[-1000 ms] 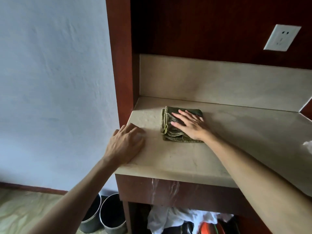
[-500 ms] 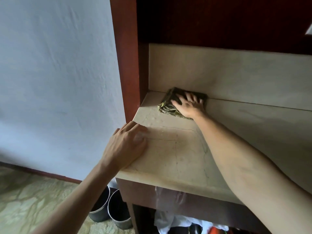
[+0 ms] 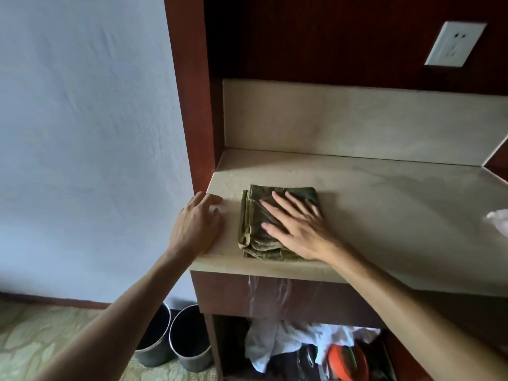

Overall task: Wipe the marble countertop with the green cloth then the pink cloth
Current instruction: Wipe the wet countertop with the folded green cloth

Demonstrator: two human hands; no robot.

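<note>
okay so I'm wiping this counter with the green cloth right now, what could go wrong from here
1. The green cloth lies near the front edge of the marble countertop under your flat right hand; another stroke toward you could push it off.
2. Wet streaks run down the panel below, so drips may reach the white fabric on the shelf underneath.
3. Your left hand rests on the corner; it might slip if the marble is wet.

No readable text, label, brand or number shows anywhere.

right hand (image 3: 301, 231) flat, fingers (image 3: 277, 209) spread, left hand (image 3: 196, 225) resting palm-down
</note>
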